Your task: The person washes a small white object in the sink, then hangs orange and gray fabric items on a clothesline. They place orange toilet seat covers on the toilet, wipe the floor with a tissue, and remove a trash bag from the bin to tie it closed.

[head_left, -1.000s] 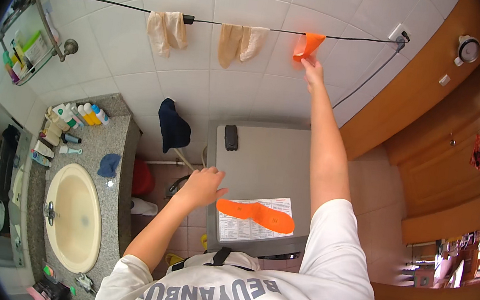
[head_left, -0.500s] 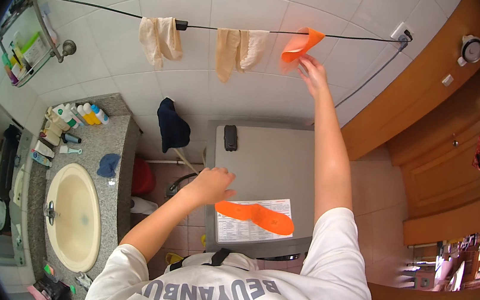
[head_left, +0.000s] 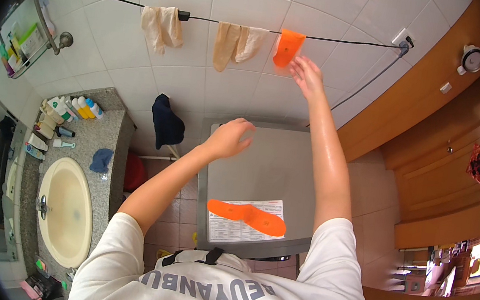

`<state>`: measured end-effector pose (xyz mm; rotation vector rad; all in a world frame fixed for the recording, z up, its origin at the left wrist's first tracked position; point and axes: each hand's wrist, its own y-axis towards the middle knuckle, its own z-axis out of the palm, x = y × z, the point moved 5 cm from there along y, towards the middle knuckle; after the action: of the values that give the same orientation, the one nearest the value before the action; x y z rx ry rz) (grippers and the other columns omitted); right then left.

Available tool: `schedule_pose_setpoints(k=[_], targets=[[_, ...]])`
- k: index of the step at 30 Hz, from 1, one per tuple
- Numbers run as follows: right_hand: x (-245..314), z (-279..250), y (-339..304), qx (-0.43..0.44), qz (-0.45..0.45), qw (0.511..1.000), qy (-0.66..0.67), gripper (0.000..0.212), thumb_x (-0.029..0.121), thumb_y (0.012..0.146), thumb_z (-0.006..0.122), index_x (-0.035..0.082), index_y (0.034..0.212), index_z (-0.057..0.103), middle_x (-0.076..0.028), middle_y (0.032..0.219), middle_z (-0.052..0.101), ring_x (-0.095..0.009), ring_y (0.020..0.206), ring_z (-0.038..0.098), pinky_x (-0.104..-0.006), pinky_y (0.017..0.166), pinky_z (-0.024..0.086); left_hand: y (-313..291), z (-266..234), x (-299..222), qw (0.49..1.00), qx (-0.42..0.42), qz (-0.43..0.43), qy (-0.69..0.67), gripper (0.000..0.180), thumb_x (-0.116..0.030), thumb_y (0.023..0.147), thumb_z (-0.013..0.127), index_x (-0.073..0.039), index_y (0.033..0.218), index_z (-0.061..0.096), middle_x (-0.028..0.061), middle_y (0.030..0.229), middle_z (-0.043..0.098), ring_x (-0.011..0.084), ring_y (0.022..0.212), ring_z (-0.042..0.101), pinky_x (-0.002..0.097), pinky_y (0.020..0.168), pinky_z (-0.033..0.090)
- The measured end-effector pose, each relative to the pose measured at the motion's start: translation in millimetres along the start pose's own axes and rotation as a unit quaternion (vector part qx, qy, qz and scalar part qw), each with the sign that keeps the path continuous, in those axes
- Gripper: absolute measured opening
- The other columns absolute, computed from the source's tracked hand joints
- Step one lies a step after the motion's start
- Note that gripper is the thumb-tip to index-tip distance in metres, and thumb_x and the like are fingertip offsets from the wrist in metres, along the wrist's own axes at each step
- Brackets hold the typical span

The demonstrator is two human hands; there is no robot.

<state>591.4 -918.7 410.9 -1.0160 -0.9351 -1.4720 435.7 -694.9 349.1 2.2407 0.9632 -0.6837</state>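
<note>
An orange insole [head_left: 289,49] hangs folded over the black cord [head_left: 355,43] on the tiled wall. Just below and right of it is my right hand [head_left: 307,78], fingers stretched and apart, holding nothing. My left hand [head_left: 229,139] hovers above the grey top [head_left: 280,164] of a low boxy appliance, its fingers loosely curved and empty. A second orange insole [head_left: 247,216] lies across a printed sheet [head_left: 223,232] near the front edge of that top. Two pairs of beige socks, one pair [head_left: 162,28] further left and another [head_left: 226,45] nearer the insole, hang on the same cord.
On the left, a stone counter [head_left: 93,132] carries a cream basin [head_left: 67,213], several bottles [head_left: 65,107] and a blue cloth [head_left: 101,160]. A dark cloth [head_left: 167,123] hangs beside the appliance. A glass wall shelf [head_left: 33,52] stands upper left; a wooden door [head_left: 440,156] is at right.
My right hand has let go of the insole, which now hangs down over the cord. My left hand has moved up and away from the lying insole, now covering the small dark box's place.
</note>
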Motion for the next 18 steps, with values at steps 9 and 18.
schedule_pose_setpoints(k=[9, 18], targets=[[-38.3, -37.1, 45.4, -0.070, -0.130, 0.943, -0.298, 0.057, 0.018, 0.075, 0.072, -0.002, 0.122, 0.047, -0.013, 0.117, 0.056, -0.018, 0.103, 0.055, -0.0323, 0.080, 0.046, 1.7, 32.4, 0.1, 0.999, -0.017, 0.042, -0.021, 0.029, -0.011, 0.081, 0.060, -0.002, 0.108, 0.056, 0.0142, 0.108, 0.059, 0.0286, 0.092, 0.059, 0.0362, 0.082, 0.047], [-35.6, 9.3, -18.3, 0.100, -0.144, 0.966, -0.188, 0.027, 0.016, 0.081, 0.069, -0.002, 0.100, 0.062, -0.005, 0.092, 0.066, -0.008, 0.080, 0.060, -0.0246, 0.069, 0.047, 41.1, -10.9, 6.5, 0.938, -0.147, -0.052, -0.310, 0.028, -0.003, 0.086, 0.053, -0.002, 0.114, 0.054, 0.0110, 0.095, 0.062, 0.0129, 0.071, 0.062, 0.0242, 0.063, 0.051]])
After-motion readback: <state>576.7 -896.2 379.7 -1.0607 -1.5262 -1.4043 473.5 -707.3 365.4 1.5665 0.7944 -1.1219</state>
